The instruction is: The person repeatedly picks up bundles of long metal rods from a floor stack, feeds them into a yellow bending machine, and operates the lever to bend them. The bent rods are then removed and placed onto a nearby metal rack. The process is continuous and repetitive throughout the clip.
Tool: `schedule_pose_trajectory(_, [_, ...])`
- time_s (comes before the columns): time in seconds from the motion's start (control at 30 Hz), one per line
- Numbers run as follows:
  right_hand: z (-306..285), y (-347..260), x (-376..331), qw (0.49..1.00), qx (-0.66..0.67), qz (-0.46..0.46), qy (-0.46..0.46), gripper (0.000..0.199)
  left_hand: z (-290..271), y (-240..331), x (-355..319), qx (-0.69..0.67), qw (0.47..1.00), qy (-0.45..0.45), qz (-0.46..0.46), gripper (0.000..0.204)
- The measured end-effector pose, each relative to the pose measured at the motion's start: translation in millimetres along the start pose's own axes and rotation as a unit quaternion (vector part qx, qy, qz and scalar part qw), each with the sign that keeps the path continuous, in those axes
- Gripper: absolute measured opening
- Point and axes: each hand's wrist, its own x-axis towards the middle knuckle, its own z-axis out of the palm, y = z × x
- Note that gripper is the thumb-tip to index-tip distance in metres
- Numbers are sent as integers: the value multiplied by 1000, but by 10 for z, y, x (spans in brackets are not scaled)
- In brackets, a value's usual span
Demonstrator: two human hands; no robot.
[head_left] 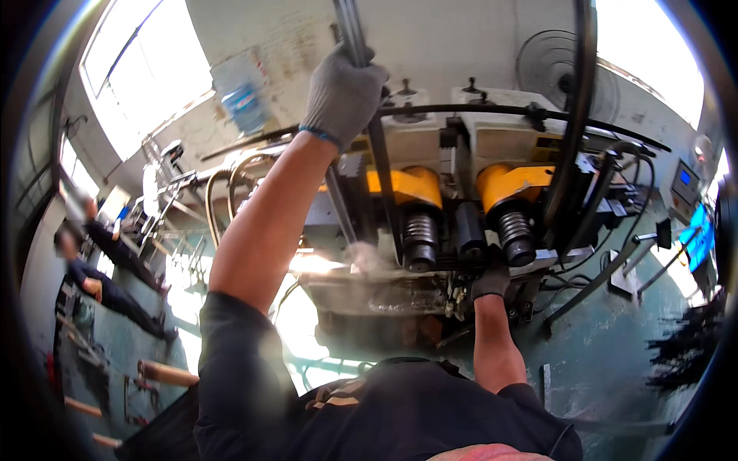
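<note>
Raised up at the upper middle, my left hand (342, 96) wears a grey knit glove, its fingers wrapped round a long metal bar (352, 27). The bar slopes down past the hand towards a bending-type machine with yellow arms (419, 184) and thick coiled dark cylinders (421, 234). My right hand (490, 281), in a darker glove, reaches low into the machine, just under and left of the right cylinder (513, 230). Its fingers are hidden in shadow among the machine parts. A dark upright bar (573, 115) stands to the right of the yellow arms.
A long dark rod (492, 111) crosses behind the machine. At the right are a floor stand (607, 284), hoses and a control box (684, 184). A fan (565, 81) stands by the back wall. Two people (108, 288) are at the far left, beside metal frames.
</note>
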Motion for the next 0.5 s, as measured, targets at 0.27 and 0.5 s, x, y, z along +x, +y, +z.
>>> schedule_pose_trajectory(0.27, [-311,-587,-1107,899,-406,-161,-25,37,-574,266,-918,-69,997,21,5,20])
schedule_pose_trajectory(0.5, [295,-510,-1911,925,-369,-79,-51,41,-1761,415,-2180,-195,956,208,-67,8])
